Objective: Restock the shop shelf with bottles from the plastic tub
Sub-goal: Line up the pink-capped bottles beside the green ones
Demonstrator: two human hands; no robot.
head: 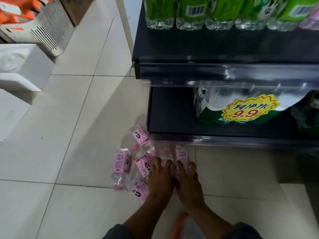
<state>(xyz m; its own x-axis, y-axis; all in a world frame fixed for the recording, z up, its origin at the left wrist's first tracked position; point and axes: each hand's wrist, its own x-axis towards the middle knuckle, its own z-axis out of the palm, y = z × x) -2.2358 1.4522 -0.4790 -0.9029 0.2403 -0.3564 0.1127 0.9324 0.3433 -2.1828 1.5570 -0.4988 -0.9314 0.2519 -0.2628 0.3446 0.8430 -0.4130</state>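
Head view. Both forearms reach down and forward to the tiled floor [72,128], hands side by side and touching. Left hand [159,176] lies palm down, fingers fairly straight, over a pink-labelled bottle [166,155]. Right hand [187,178] likewise, fingertips on another pink-labelled bottle [182,156]; whether either hand grips, I cannot tell. Six pink bottles counted, all lying on the floor just before the black shop shelf [224,66]: two under the hands, four to the left. Upper tier holds five green-labelled bottles [191,12]; lower tier one wrapped water pack [215,107] with a yellow price tag [250,107].
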